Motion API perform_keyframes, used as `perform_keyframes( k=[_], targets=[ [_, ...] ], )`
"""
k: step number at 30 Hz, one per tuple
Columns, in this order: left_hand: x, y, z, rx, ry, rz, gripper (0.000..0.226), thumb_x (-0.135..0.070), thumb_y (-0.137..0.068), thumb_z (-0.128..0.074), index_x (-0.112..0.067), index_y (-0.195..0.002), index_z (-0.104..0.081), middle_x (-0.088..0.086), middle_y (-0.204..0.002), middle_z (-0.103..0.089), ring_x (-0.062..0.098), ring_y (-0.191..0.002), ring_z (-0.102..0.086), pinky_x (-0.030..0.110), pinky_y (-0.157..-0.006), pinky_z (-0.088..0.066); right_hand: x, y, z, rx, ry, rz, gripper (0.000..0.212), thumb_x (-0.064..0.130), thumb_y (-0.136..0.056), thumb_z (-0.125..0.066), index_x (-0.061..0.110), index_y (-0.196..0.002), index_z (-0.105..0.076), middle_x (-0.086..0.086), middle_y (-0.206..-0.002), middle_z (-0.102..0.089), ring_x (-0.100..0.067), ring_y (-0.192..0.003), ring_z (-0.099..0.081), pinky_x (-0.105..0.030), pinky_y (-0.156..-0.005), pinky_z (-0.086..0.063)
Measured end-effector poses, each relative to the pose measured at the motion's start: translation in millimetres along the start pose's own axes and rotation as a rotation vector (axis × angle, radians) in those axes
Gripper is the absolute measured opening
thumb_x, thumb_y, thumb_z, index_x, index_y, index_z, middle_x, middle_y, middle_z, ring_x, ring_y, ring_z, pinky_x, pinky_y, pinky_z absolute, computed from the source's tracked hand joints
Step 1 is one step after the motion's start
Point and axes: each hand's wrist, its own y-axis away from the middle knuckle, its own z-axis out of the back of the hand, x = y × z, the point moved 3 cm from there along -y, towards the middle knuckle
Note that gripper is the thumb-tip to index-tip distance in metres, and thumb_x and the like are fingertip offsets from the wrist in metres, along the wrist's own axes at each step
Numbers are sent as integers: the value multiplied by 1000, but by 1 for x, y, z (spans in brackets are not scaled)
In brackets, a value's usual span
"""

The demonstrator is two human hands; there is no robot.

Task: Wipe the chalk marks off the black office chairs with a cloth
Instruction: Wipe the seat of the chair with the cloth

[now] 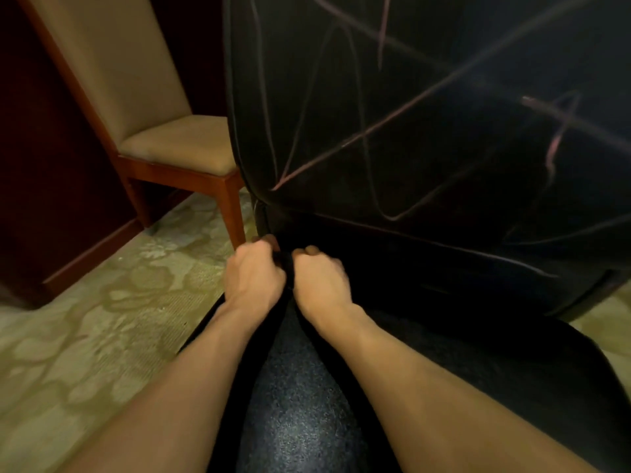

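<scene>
While both fists bunch dark cloth (286,268) low against the black office chair (426,138), seems a readying step, not yet a wipe. Left hand (252,274) curled tight, fingers pinching the fabric's edge; right hand (321,279) likewise closed, knuckles up, gripping the same dark fold just beside it, the two fists almost touching. Hard to tell where cloth ends and dark clothing or chair upholstery begins, so exact hold uncertain. Pinkish chalk marks (392,121) crossing the padded black backrest in long slanting strokes, a thicker smear (555,145) near the right edge, all untouched by appearance. Next move probably calls for freeing one hand with a wad of cloth, lifting to the lowest strokes near the backrest's bottom left corner, pressing firmly along each line. Underfoot, patterned beige-green carpet (102,319); at left, a tan upholstered wooden-framed chair (164,138) against dark reddish wall panelling (41,165).
</scene>
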Motion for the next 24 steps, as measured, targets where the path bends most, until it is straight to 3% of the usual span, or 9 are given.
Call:
perform_keyframes(
  k=[6,11,14,17,21,24],
  targets=[
    [54,-16,11,-71,10,54,24,-17,-88,-59,-20,-111,-65,13,-107,-68,37,-102,-63,43,-83,-52,43,-25,-20,37,-98,114,25,9,-97,-48,13,-120,-56,-13,-117,-58,-37,-104,-61,-36,-72,-39],
    [77,-24,19,-66,-30,66,28,-20,-91,-60,-25,-118,-64,10,-112,-68,35,-108,-62,37,-78,-49,63,-36,-26,43,-76,157,30,10,-95,-54,14,-124,-54,-12,-121,-57,-34,-111,-57,-35,-75,-38],
    [69,-20,21,-48,-54,93,34,-20,-91,-60,-28,-124,-64,9,-118,-68,33,-113,-60,37,-83,-49,63,-30,-18,62,-65,183,32,6,-94,-52,13,-125,-55,-11,-120,-58,-34,-108,-60,-36,-76,-44],
    [33,-13,15,-62,-73,-1,35,-20,-91,-58,-30,-124,-66,6,-118,-69,30,-115,-58,35,-92,-45,30,-25,-6,103,-18,159,32,5,-93,-49,13,-123,-54,-10,-119,-60,-35,-107,-62,-39,-82,-49],
    [-6,-4,5,-87,-76,-181,33,-21,-92,-55,-31,-122,-65,-3,-117,-67,25,-114,-52,35,-85,-43,-13,-22,7,70,63,60,28,11,-93,-51,15,-120,-54,-8,-118,-60,-33,-106,-62,-37,-83,-49],
    [15,-16,10,-25,-55,-92,27,-23,-90,-59,-29,-116,-63,1,-114,-67,28,-111,-58,36,-80,-47,3,-24,3,19,42,68,22,15,-95,-49,16,-116,-56,-7,-114,-62,-33,-102,-63,-36,-80,-48]
  ],
)
